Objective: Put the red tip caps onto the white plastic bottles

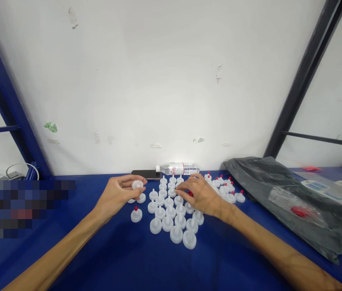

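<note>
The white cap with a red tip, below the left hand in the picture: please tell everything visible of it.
The white cap looks like translucent plastic: a broad, round base with a small red tip on top. It stands upright on the blue table, apart from the other caps. Neither the left hand nor the right hand touches it.

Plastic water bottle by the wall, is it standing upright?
No, the plastic water bottle lies on its side on the blue tabletop, its white cap pointing left.

No readable txt, btl. label (177, 168) – blurry
</note>
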The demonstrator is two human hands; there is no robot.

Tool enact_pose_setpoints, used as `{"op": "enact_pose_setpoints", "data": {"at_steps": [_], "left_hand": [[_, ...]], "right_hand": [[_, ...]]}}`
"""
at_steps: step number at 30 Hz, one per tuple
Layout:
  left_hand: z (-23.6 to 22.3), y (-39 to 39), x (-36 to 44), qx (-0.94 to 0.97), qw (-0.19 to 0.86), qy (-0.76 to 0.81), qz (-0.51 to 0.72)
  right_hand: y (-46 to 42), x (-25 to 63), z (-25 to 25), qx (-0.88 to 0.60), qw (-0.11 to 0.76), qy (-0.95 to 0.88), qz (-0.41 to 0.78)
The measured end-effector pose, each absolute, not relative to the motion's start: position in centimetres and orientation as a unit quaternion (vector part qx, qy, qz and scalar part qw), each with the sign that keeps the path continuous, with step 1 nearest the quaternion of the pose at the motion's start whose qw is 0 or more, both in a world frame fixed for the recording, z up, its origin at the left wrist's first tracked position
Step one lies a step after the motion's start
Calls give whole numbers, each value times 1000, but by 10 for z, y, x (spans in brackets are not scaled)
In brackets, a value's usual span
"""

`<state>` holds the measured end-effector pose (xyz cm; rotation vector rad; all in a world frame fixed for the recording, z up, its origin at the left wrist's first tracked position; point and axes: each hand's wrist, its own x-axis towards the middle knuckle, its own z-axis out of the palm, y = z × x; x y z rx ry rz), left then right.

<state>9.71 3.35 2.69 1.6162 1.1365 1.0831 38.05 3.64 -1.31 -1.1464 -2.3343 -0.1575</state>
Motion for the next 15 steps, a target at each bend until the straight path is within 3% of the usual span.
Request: {"op": "enact_pose_setpoints", "data": {"at_steps": [9,15], "left_hand": [[18,30,103,698,391,411,437],[13,15,114,778,244,399,420]], "right_hand": [[36,379,-11,-408,289,-864,-59],[11,365,-1,-361,325,-873,36]]}}
